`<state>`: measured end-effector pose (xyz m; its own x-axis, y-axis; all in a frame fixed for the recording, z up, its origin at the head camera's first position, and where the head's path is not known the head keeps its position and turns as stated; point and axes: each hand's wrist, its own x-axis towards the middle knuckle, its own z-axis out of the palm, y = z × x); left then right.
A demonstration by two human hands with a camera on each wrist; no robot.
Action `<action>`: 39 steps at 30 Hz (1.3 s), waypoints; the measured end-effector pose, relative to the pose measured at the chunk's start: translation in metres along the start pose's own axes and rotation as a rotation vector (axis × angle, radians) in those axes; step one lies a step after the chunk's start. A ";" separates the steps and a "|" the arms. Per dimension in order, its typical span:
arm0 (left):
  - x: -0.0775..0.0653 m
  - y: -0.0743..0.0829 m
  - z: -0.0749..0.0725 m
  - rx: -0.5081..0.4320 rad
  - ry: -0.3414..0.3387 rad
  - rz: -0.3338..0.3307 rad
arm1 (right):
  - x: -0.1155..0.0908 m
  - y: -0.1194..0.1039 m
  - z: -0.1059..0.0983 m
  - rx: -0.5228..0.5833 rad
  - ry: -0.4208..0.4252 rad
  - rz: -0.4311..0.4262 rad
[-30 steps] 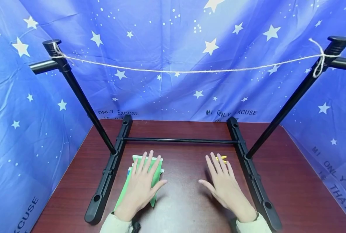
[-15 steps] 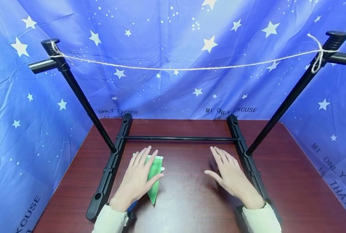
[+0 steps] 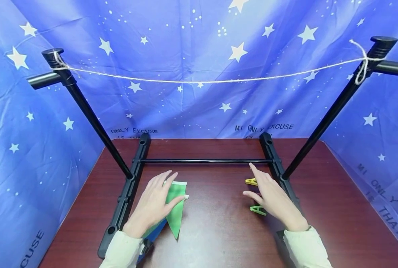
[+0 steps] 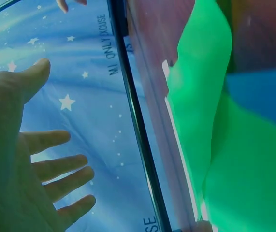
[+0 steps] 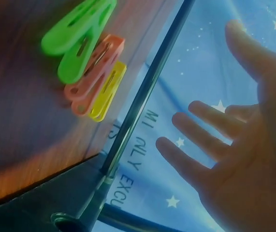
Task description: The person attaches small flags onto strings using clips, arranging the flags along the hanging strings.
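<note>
Above the left side of the table, my left hand (image 3: 153, 203) hovers with its fingers extended over green pennants (image 3: 176, 217) with white top edges. A blue pennant (image 3: 157, 229) shows from under the green ones. In the left wrist view the palm is empty and apart from the cloth. My right hand (image 3: 277, 199) is raised over the right side, fingers loosely extended and holding nothing. Beneath it lie a yellow clothespin (image 3: 251, 181) and a green clothespin (image 3: 258, 210). An orange-pink clothespin (image 5: 95, 75) lies between those two in the right wrist view.
A black frame stands on the dark red table (image 3: 212, 223), with a left post (image 3: 95, 119), a right post (image 3: 323, 115) and a low crossbar (image 3: 202, 160). White string (image 3: 199, 81) is tied between the post tops. A blue star-patterned curtain (image 3: 192, 44) surrounds the back and sides.
Both hands have turned from palms down toward thumbs up and shifted outward a little. More of the green and blue pennants and the clothespins now shows.
</note>
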<state>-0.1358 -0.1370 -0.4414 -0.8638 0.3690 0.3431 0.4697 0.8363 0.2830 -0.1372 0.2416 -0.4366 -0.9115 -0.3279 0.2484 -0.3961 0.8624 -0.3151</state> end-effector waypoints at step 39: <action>0.028 -0.063 0.028 -0.142 -0.076 -0.164 | 0.013 0.046 0.007 -0.035 -0.045 0.071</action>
<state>-0.1946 -0.1675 -0.4748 -0.9394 0.2668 0.2155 0.3383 0.8242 0.4541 -0.1682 0.2741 -0.4541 -0.9415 -0.2817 0.1849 -0.3269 0.8967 -0.2984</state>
